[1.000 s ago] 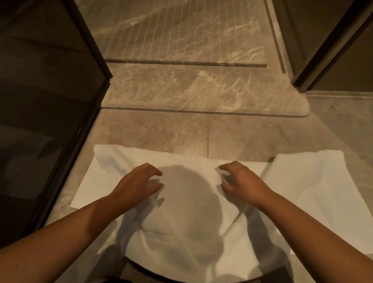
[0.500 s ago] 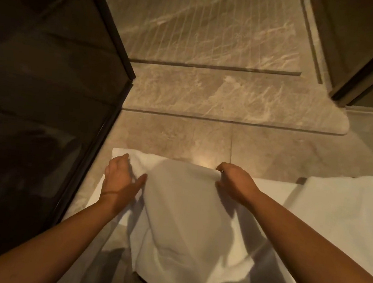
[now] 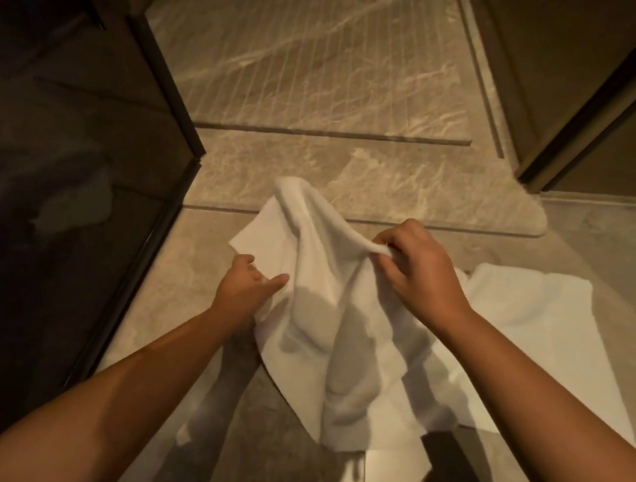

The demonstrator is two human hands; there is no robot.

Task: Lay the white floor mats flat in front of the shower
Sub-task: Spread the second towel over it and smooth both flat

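A white floor mat (image 3: 340,345) hangs bunched and lifted off the tiled floor in front of the shower threshold (image 3: 373,187). My right hand (image 3: 413,272) pinches its upper edge and holds it raised. My left hand (image 3: 246,290) grips the mat's left side lower down. A flat white layer (image 3: 260,234) shows under the raised fold, whether the same mat I cannot tell. A second white mat (image 3: 543,323) lies flat on the floor to the right, partly under my right forearm.
A dark glass shower panel (image 3: 60,174) with a black frame stands along the left. The ribbed marble shower floor (image 3: 326,69) lies ahead. A dark door frame (image 3: 598,93) rises at the upper right.
The near mat was lying on the floor under my hands. Both hands then took hold of it and my right hand pulled its edge up, so it now hangs crumpled.
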